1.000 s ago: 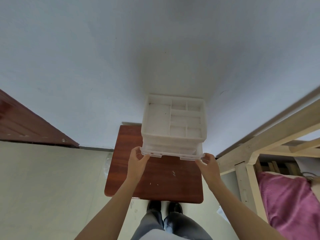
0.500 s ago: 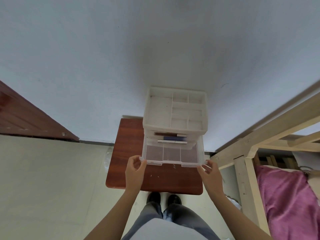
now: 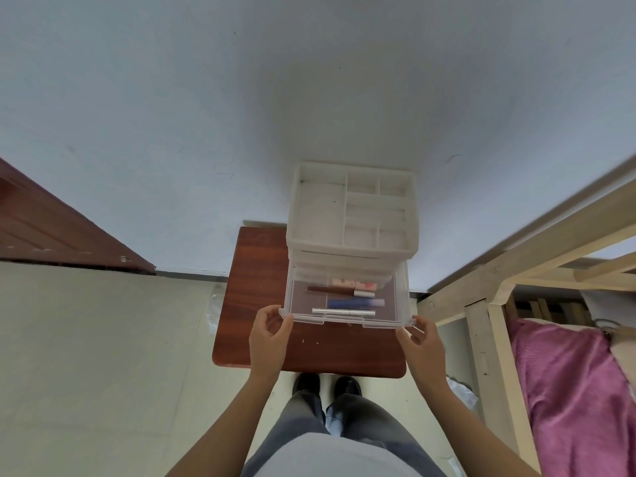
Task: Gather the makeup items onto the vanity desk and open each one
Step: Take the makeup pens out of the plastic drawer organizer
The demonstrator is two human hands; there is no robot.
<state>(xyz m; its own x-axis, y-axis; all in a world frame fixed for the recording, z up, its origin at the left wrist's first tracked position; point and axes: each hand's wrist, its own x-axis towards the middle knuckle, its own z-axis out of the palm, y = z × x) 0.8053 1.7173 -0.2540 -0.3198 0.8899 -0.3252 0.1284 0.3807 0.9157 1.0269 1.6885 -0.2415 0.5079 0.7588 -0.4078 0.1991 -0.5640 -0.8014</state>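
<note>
A plain white wall [image 3: 309,80] filled the upper half of the view, above a pale cream floor [image 3: 86,339]. A dark red-brown wooden door [image 3: 51,228] ran along the left, and a light wooden bed frame [image 3: 481,270] with a crumpled pink blanket [image 3: 568,390] stood on the right.

Against the wall stood a small reddish-brown wooden vanity desk [image 3: 254,270]. On its right half sat a white plastic organiser with a compartmented top tray [image 3: 320,215]. From its stack, a clear plastic drawer [image 3: 399,297] stood pulled well out over the desk top.

The left hand [image 3: 270,339] pinched the drawer's left front corner between thumb and curled fingers. The right hand [image 3: 421,342] gripped the right front corner with its fingers curled round the lip.

Four makeup items lay crosswise in the drawer, side by side: a pink tube [image 3: 354,284] at the back, a brown tube with a pale cap [image 3: 330,289], a blue tube [image 3: 354,303], and a slim silver stick [image 3: 340,311] nearest the front. Any print on them was too small to read.
</note>
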